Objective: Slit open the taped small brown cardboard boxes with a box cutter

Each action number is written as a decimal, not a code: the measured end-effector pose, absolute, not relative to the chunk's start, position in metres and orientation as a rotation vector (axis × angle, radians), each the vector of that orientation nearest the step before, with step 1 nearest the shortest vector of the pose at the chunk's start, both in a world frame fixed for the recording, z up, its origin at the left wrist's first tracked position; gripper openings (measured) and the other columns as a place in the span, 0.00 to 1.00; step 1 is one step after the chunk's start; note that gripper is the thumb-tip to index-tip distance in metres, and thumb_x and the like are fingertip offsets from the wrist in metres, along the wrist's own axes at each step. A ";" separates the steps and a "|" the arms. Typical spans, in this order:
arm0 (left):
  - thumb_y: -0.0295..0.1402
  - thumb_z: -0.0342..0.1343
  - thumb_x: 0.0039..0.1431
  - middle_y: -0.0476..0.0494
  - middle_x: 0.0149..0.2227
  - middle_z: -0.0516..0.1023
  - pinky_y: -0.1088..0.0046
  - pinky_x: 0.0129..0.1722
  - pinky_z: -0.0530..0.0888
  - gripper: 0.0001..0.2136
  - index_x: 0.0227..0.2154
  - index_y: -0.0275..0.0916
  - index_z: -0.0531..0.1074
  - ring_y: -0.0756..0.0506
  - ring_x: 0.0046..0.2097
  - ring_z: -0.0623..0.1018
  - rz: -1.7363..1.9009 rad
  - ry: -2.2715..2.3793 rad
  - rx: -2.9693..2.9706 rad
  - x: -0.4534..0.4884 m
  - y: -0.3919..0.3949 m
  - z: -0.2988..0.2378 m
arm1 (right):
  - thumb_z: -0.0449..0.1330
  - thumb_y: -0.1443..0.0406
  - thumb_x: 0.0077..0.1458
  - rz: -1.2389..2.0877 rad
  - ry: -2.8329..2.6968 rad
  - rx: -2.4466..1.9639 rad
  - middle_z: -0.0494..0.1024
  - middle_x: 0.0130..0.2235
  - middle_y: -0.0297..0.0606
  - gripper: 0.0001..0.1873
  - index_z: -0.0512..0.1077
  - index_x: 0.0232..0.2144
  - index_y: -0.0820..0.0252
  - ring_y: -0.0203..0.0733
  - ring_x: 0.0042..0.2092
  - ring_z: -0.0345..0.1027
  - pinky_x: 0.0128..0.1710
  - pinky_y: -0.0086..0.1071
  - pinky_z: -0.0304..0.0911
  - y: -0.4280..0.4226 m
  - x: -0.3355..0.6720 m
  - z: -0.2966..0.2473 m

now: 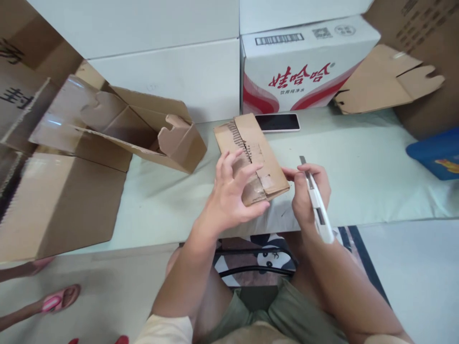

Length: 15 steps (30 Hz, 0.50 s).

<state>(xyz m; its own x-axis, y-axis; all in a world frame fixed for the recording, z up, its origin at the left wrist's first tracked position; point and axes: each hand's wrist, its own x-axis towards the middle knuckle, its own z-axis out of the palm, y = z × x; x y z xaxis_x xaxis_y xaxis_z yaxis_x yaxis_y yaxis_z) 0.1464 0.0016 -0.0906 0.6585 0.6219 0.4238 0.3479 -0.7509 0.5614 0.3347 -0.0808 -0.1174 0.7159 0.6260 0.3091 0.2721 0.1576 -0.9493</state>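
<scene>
A flat brown cardboard box [267, 155] lies at a slant on the pale green table cover, with a torn strip and some tape along its top. Over its left side, my left hand [233, 191] has its fingers spread and curved; whether the fingertips press on the cardboard is hard to tell. To the right of the box, my right hand [310, 191] is wrapped round a white utility knife [321, 215]. The knife's grey blade sticks out at the top, pointing away from me. One right fingertip is close to the box's right edge.
Behind the box lies a phone [279, 122]. An open cardboard box [186, 148] stands at the left beside a larger opened carton [71, 200]. A white and red carton [304, 71] stands at the back, a blue container [435, 153] at the right. Another person's foot [59, 302] shows at lower left.
</scene>
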 end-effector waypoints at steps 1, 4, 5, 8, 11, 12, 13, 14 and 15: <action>0.47 0.74 0.51 0.35 0.75 0.52 0.29 0.73 0.57 0.41 0.67 0.53 0.63 0.22 0.78 0.51 0.814 0.772 2.434 0.146 0.000 -0.090 | 0.64 0.49 0.65 0.310 -0.790 -1.419 0.87 0.35 0.35 0.16 0.72 0.40 0.53 0.44 0.36 0.85 0.40 0.38 0.75 -0.080 0.335 -0.118; 0.43 0.76 0.48 0.36 0.77 0.50 0.27 0.72 0.58 0.43 0.66 0.54 0.64 0.18 0.79 0.47 0.737 0.806 2.416 0.145 -0.001 -0.087 | 0.64 0.49 0.65 0.337 -0.794 -1.406 0.87 0.34 0.35 0.16 0.71 0.38 0.53 0.44 0.35 0.86 0.39 0.38 0.76 -0.079 0.337 -0.119; 0.42 0.76 0.49 0.36 0.76 0.51 0.27 0.72 0.58 0.41 0.65 0.53 0.66 0.18 0.79 0.47 0.748 0.809 2.412 0.144 0.000 -0.087 | 0.64 0.49 0.65 0.342 -0.799 -1.407 0.87 0.34 0.35 0.16 0.70 0.37 0.53 0.44 0.36 0.86 0.38 0.38 0.77 -0.079 0.337 -0.119; 0.45 0.74 0.52 0.34 0.72 0.59 0.29 0.73 0.58 0.35 0.62 0.49 0.69 0.22 0.78 0.54 0.843 0.798 2.392 0.144 0.005 -0.085 | 0.65 0.50 0.63 0.355 -0.810 -1.400 0.88 0.35 0.35 0.15 0.71 0.37 0.53 0.44 0.36 0.86 0.38 0.38 0.77 -0.080 0.336 -0.118; 0.46 0.72 0.55 0.34 0.68 0.67 0.34 0.74 0.62 0.29 0.58 0.47 0.71 0.28 0.74 0.66 0.957 0.769 2.391 0.143 0.010 -0.085 | 0.65 0.52 0.63 0.367 -0.816 -1.376 0.88 0.34 0.36 0.13 0.72 0.37 0.53 0.45 0.37 0.86 0.38 0.38 0.77 -0.081 0.334 -0.119; 0.46 0.71 0.56 0.35 0.66 0.69 0.36 0.73 0.65 0.27 0.56 0.46 0.72 0.30 0.71 0.70 1.014 0.760 2.398 0.143 0.011 -0.085 | 0.65 0.53 0.63 0.370 -0.817 -1.373 0.88 0.34 0.35 0.12 0.72 0.37 0.53 0.45 0.37 0.86 0.37 0.38 0.76 -0.081 0.334 -0.119; 0.45 0.70 0.56 0.35 0.65 0.72 0.39 0.72 0.68 0.24 0.54 0.46 0.73 0.32 0.69 0.73 1.081 0.759 2.406 0.143 0.011 -0.086 | 0.64 0.53 0.63 0.371 -0.817 -1.375 0.88 0.34 0.35 0.12 0.72 0.37 0.53 0.45 0.36 0.86 0.37 0.38 0.76 -0.081 0.334 -0.119; 0.45 0.69 0.57 0.36 0.64 0.74 0.42 0.70 0.72 0.22 0.52 0.45 0.74 0.33 0.67 0.76 1.155 0.770 2.416 0.144 0.011 -0.087 | 0.64 0.54 0.64 0.371 -0.817 -1.382 0.88 0.33 0.35 0.11 0.72 0.36 0.53 0.45 0.36 0.86 0.37 0.38 0.76 -0.082 0.333 -0.120; 0.44 0.68 0.58 0.36 0.62 0.77 0.46 0.67 0.77 0.20 0.50 0.44 0.74 0.34 0.64 0.79 1.237 0.790 2.428 0.144 0.011 -0.088 | 0.64 0.54 0.63 0.367 -0.819 -1.388 0.88 0.33 0.35 0.11 0.72 0.36 0.54 0.45 0.36 0.86 0.37 0.38 0.76 -0.082 0.333 -0.120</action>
<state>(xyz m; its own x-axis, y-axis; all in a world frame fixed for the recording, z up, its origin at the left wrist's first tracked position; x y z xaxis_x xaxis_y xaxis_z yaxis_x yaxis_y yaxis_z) 0.1437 0.0111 -0.0883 0.4769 0.5963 0.6457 0.3345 -0.8025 0.4940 0.3329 -0.0818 -0.1197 0.6810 0.6714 0.2922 0.2291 0.1836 -0.9559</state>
